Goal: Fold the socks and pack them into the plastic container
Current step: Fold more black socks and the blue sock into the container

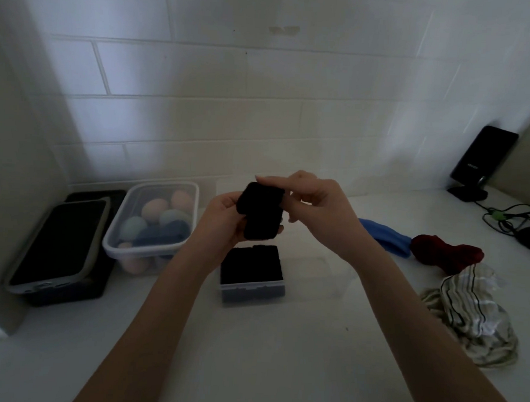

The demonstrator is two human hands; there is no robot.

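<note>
Counter: a white counter [280, 355] runs under both forearms, nearest the viewer.
Striped cloth: a crumpled pale striped cloth [472, 316] lies on the counter, well to the right of the fingers and nearer the viewer than they are.
Small container: a clear plastic container [253, 287] sits on the counter directly beneath the fingers, apart from them; folded black fabric [251, 264] fills it to the rim.
Left hand: the left hand [223, 220] holds the black sock from its left side and from below, its fingers curled round the bundle's lower half.
Black sock: the black sock [261, 214], folded into a compact block, is held in the air between the two hands, above the small container and not touching it.
Right hand: the right hand [312, 203] pinches the sock's upper right edge, the forefinger stretched straight along the top, the other fingers curled close below it.
Loose socks: a blue sock [387, 236] and a dark red sock [445, 250] lie on the counter to the right of the fingers, the two just beside each other.
Larger tub: a clear tub [152, 225] left of the fingers holds rolled pastel and blue socks.
Dark tray: a black tray [62, 245] stands further left, against the tub.
Far right: a black device on a stand [482, 163] leans near the tiled wall [232, 91], beyond the fingers.
</note>
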